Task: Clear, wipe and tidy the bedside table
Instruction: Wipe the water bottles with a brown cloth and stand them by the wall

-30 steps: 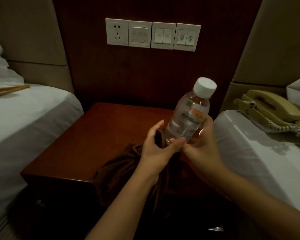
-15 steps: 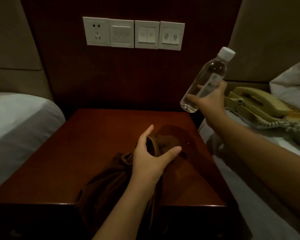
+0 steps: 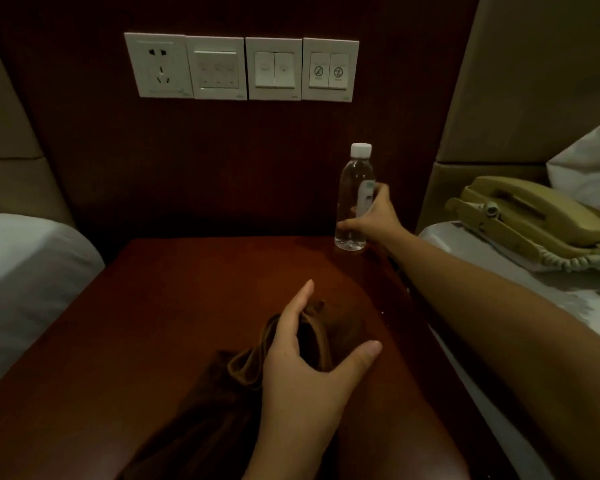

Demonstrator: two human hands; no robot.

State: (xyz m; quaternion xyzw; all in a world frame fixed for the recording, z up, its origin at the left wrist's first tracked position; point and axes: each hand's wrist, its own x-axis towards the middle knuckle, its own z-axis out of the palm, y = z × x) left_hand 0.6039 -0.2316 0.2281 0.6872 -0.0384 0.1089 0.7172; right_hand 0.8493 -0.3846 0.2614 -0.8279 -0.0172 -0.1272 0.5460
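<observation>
Head view. Landmark: table (image 3: 187,306), dark red wood, filling the middle of the frame.

Bottle (image 3: 354,199): clear plastic, white cap, upright at the far right corner of the table, base on the wood. Label turned toward the right side.

Right hand (image 3: 373,216): reached out over the right edge of the table, wrapped round the lower half of the bottle. Thumb across the front near the base, fingers curled behind the label. Grip closed on the bottle.

Left hand (image 3: 305,362): above the near middle of the table, over the cloth (image 3: 243,368). Thumb spread wide to the right, index finger straight and pointing toward the far edge. Remaining fingers hidden under the palm; cannot tell for certain whether curled into the fabric, though a fold of cloth rises between thumb and index.

Cloth: brown, bunched, lying on the near half of the table and trailing off toward the near edge.

Behind the table: dark panel with a white row of plates (image 3: 241,69), one socket at the left, switches to the right of it.

Left of the table: bed (image 3: 25,265) with white sheet. Right of the table: second bed (image 3: 499,292) with white sheet, beige phone (image 3: 530,218) with coiled cord lying on it, and a white pillow (image 3: 593,161) beyond the phone.
</observation>
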